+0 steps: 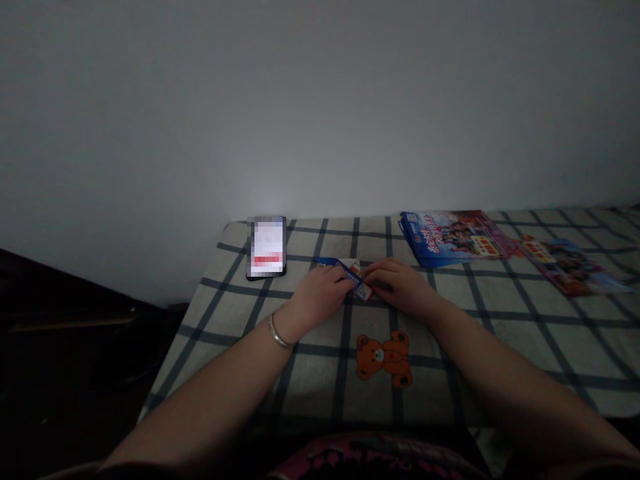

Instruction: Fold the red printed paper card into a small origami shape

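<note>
My left hand (320, 293) and my right hand (397, 283) meet over a small folded piece of printed paper (353, 275), blue, white and red. It lies on a checked tablecloth (500, 320). Both hands have their fingers curled and pinch the paper from either side; the left wrist wears a silver bangle. Most of the paper is hidden under the fingers.
A lit phone (267, 247) lies near the table's far left corner. A blue printed leaflet stack (453, 237) and another leaflet (570, 265) lie at the far right. An orange bear print (384, 358) is on the cloth. A plain wall stands behind; the floor at left is dark.
</note>
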